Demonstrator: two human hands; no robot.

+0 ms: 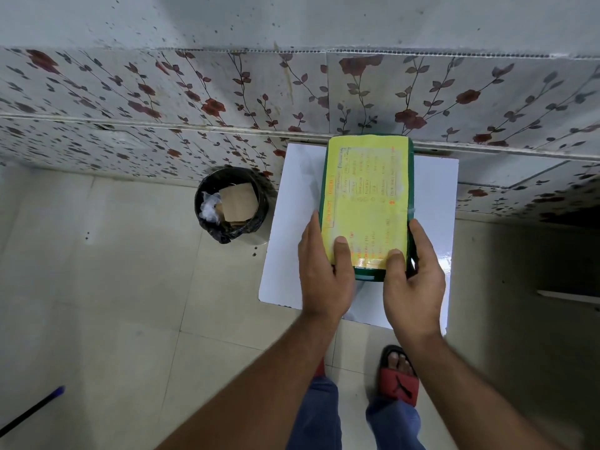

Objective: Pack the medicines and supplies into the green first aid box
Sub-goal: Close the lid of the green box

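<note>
The green first aid box (368,196) lies closed on a small white table (292,222), its top covered by a yellow printed sheet. My left hand (324,274) grips the box's near left corner, thumb on the yellow sheet. My right hand (412,277) grips the near right corner, thumb on top as well. No medicines or supplies are visible; the box's inside is hidden.
A black waste bin (232,206) with cardboard and plastic stands on the tiled floor left of the table. A floral-tiled wall (194,102) runs behind. My foot in a red sandal (399,378) is below the table. A dark stick (32,410) lies at lower left.
</note>
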